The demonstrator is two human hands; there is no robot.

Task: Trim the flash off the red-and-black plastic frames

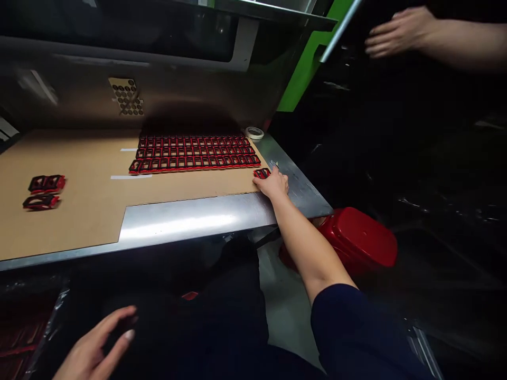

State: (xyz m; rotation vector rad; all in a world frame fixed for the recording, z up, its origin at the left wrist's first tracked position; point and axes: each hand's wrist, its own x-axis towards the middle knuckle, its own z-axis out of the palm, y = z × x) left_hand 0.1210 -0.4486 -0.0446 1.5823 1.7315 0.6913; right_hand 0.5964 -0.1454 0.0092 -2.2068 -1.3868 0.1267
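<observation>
Right hand (pixel 273 182) pinching red frame (pixel 261 173), left hand (pixel 95 345) spread, frame rows (pixel 194 157) beside, tape (pixel 255 136) beyond

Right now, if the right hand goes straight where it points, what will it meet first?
Likely the small red-and-black frame beside the right hand; whether they touch is unclear.

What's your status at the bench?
Right hand at red-and-black piece, grip unclear. Left hand open, off the bench. Tape roll beyond piece, not in the way.

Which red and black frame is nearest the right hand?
The frame at the right hand, near the right edge of the cardboard; it lies outside the rows and the far left cluster.
</observation>
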